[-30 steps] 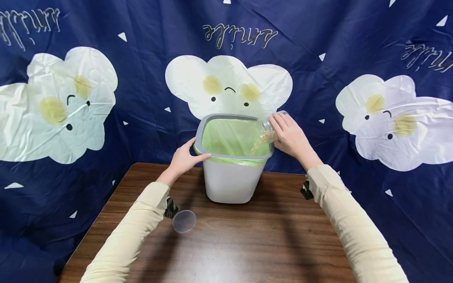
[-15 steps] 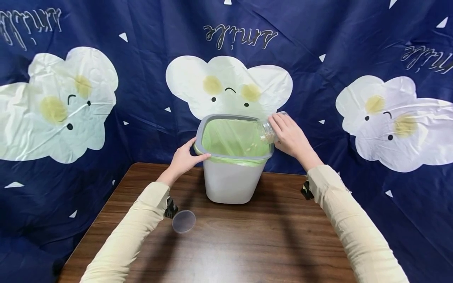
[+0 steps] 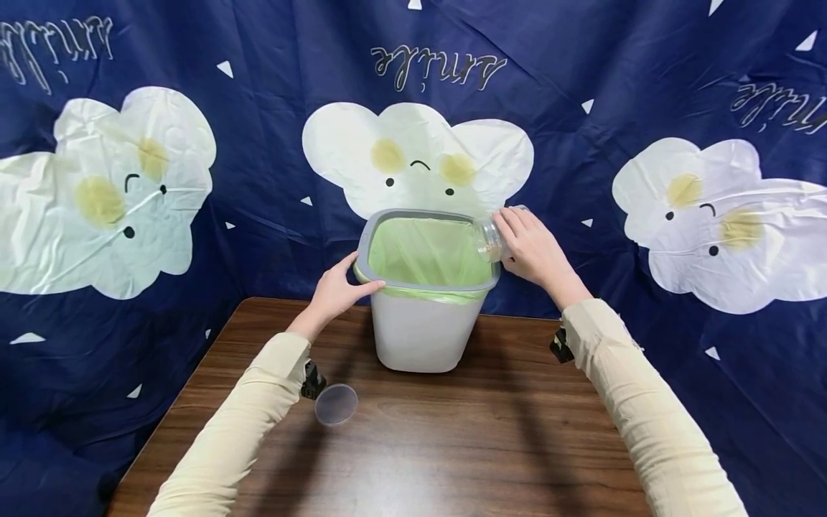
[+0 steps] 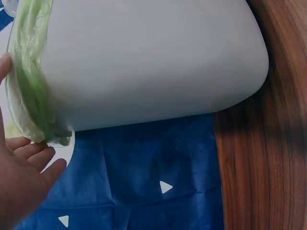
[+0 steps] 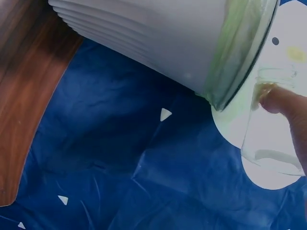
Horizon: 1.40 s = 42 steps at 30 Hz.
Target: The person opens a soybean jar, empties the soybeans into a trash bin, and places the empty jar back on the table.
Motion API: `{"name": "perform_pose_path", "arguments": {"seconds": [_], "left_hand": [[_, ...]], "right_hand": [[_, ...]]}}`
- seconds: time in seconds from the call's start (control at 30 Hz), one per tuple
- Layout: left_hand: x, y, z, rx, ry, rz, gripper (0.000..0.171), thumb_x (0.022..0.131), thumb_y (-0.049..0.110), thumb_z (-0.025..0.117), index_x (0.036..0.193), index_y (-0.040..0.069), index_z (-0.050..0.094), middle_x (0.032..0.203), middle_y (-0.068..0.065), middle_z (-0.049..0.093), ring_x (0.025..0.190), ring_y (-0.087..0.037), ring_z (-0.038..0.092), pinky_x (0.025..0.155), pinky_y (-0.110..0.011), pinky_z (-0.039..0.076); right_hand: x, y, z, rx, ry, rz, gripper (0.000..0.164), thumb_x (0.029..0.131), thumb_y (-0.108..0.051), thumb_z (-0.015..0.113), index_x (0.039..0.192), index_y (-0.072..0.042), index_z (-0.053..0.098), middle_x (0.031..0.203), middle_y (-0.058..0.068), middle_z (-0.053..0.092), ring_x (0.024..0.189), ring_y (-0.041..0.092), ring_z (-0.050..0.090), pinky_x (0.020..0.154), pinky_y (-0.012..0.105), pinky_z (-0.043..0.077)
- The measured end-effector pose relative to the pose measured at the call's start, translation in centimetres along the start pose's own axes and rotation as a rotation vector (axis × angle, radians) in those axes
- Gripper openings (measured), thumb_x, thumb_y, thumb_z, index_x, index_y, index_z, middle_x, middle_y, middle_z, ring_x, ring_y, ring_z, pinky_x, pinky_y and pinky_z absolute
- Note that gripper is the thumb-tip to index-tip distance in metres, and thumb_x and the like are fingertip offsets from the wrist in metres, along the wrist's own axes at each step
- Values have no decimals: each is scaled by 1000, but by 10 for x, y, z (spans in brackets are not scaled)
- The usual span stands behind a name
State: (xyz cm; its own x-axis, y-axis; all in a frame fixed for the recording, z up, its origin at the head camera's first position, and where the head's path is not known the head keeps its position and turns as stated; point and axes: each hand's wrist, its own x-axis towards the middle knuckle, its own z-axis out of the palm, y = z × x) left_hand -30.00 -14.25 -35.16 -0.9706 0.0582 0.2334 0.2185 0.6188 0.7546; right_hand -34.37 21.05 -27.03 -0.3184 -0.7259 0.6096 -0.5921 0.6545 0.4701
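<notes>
A light grey trash bin point(image 3: 423, 330) with a green bag liner point(image 3: 420, 251) stands upright on the table. My left hand point(image 3: 332, 293) grips the left corner of its grey rim, thumb on the near side and fingers around the outer side, as the left wrist view also shows. My right hand point(image 3: 531, 245) holds a clear jar point(image 3: 489, 240), tipped with its mouth over the bin's right side. The thumb presses against the jar point(image 5: 266, 136) in the right wrist view. No grains show in the jar now. The bottom of the bin's inside is hidden.
A clear round lid point(image 3: 336, 404) lies on the brown wooden table point(image 3: 413, 459), near the left forearm. A dark blue curtain point(image 3: 258, 237) with printed clouds hangs directly behind the bin and at both sides.
Yellow grains were pouring from the jar into the bin a second ago; only a few were falling half a second ago, and none show now. Both hands have stayed nearly still.
</notes>
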Motion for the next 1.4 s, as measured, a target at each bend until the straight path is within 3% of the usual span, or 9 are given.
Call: {"name": "perform_pose_path", "arguments": {"seconds": [0.17,0.33,0.43,1.0,1.4], "left_hand": [[-1,-1,0,-2,5,2,92,70,58,68,143,16,30,139,-10,40,127,-30,36,99,-48,33],[-1,0,-1,-1,13,4,91,70,57,68,142,16,31,138,-9,41,127,-29,36,99,-47,33],[-2,1,-1,0,10,-1,91,70,57,68,142,16,31,138,-9,41,127,-29,36,99,-47,33],[-1,0,0,5,7,-8,92,70,59,67,143,16,30,139,-10,40,127,-30,36,99,-47,33],[-2,0,0,-7,5,9,92,71,57,68,143,15,30,139,-11,40,127,-30,36,99,-48,34]], "right_hand": [[7,0,-3,-3,68,37,78,53,-6,77,123,12,46,117,26,50,110,41,46,98,47,35],[2,-3,3,-12,-38,42,79,53,-8,78,122,11,45,116,26,50,109,40,45,99,45,34],[-3,-4,5,-4,-54,50,80,52,-9,78,122,11,44,116,26,49,109,39,45,99,45,33],[-21,0,-8,51,-17,107,84,53,-16,80,125,10,44,119,25,49,111,39,45,98,45,36],[-37,5,-24,72,62,138,87,50,-19,81,124,10,45,118,25,50,109,39,47,94,45,39]]}}
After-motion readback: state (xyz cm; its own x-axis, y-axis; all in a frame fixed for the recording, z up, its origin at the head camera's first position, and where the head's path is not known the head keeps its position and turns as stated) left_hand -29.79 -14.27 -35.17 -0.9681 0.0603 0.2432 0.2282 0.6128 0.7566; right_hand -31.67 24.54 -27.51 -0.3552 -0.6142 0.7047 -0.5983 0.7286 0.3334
